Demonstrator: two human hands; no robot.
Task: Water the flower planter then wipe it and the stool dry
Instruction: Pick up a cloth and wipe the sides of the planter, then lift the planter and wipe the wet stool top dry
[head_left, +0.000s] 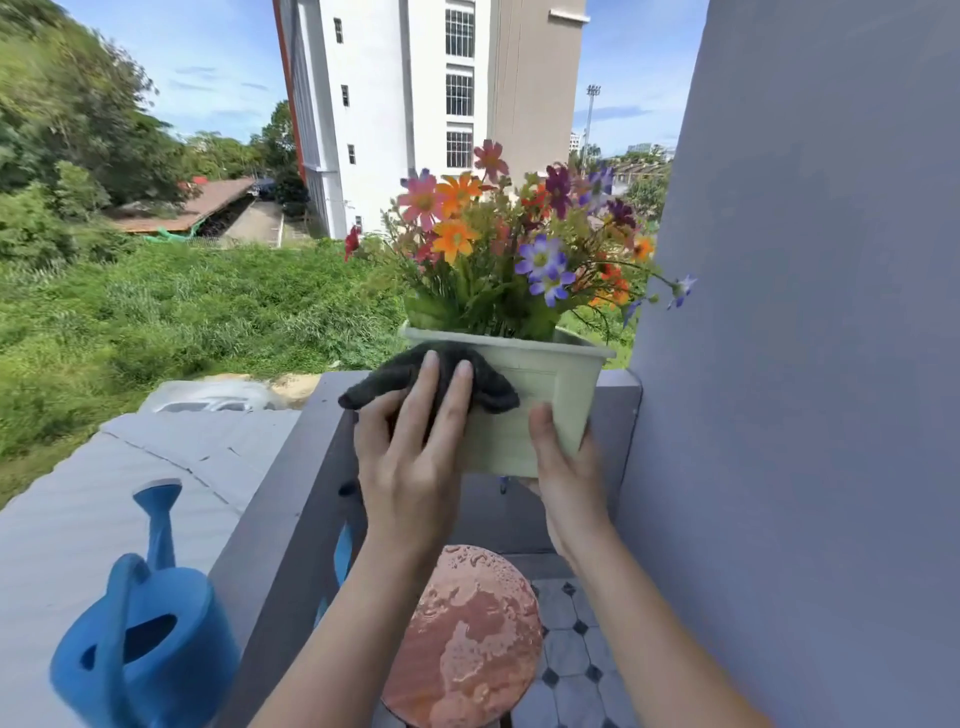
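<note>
On a sunlit balcony, a pale grey wall (805, 364) rises to the right of the flower planter (540, 395), and a tall white building (405, 104) stands far behind it across a slope of green grass. The grey balcony parapet (291, 519) runs just behind and to the left of the planter. The planter, a pale green rectangular tub, is held up in front of the person, clear of the stool beneath it, and is filled with orange, pink, purple and blue flowers (498, 244) that spread above its rim. A blue watering can (150, 639) stands on the ledge beyond the parapet, well down and to the left of the planter, with its spout pointing up. The round reddish stool (467, 639) sits directly below the planter on a tiled floor (571, 675), and its seat is beaded and pooled with water. A dark cloth (410, 374) lies against the planter's front left face, reaching up to the rim. Of the two hands, the left hand (415, 457) lies flat on the cloth with its fingers straight, pressing it to the planter. The right hand (566, 467) grips the planter's lower right corner, thumb on the front face and fingers hidden beneath.
</note>
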